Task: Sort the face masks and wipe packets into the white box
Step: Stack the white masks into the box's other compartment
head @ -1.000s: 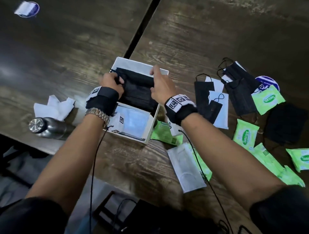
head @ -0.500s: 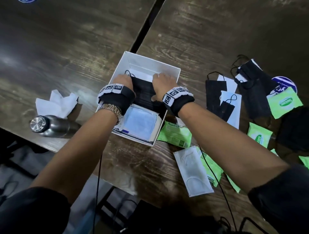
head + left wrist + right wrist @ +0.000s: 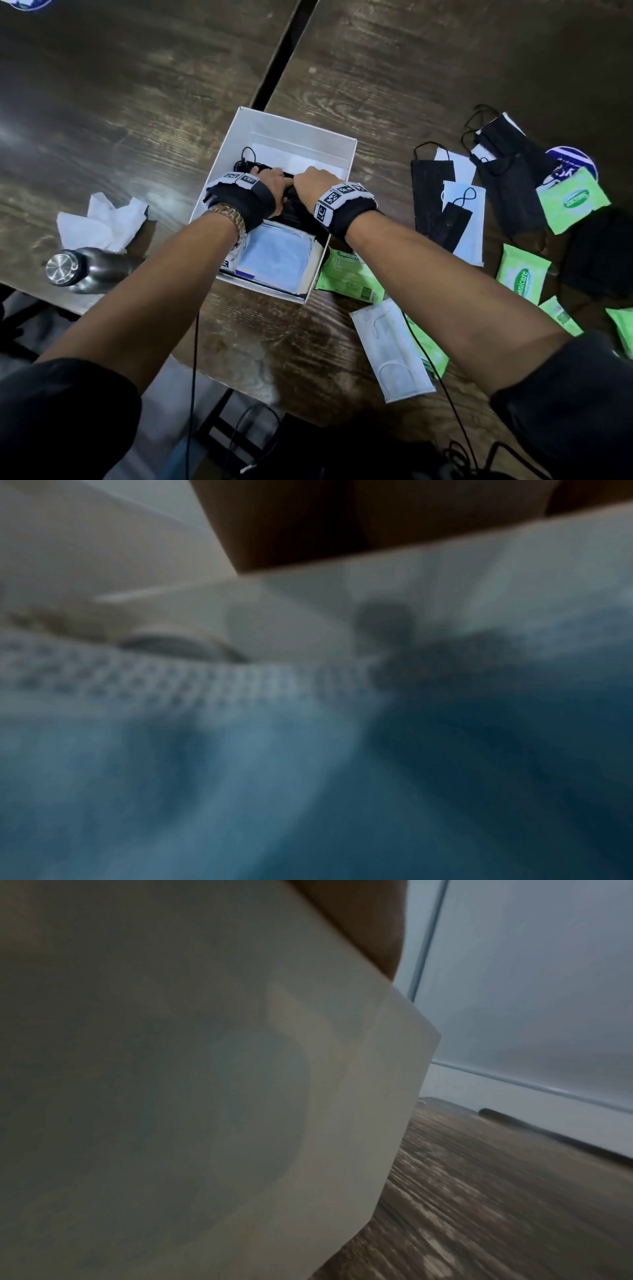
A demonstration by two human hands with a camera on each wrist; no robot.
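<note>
The white box (image 3: 301, 128) stands mid-table. Both hands are inside it, close together on a stack of black masks (image 3: 294, 205). My left hand (image 3: 272, 186) lies over the stack with its fingers flat. My right hand (image 3: 313, 180) bends knuckles-up over the stack, fingertips hidden. A light blue mask (image 3: 274, 260) fills the near half of the box and shows blurred in the left wrist view (image 3: 240, 777). The right wrist view shows only the box's outer wall (image 3: 171, 1069). Loose black masks (image 3: 431, 192), green wipe packets (image 3: 349, 274) and a white mask packet (image 3: 390, 349) lie to the right.
A steel bottle (image 3: 85, 270) lies on its side by a crumpled white tissue (image 3: 99, 222), left of the box. A dark gap (image 3: 277, 58) splits the two table tops behind the box. More black masks (image 3: 513, 185) and green packets (image 3: 572, 200) crowd the right side.
The hands carried the black mask stack from above the box down into its far half. They then slid from the stack's ends toward its middle.
</note>
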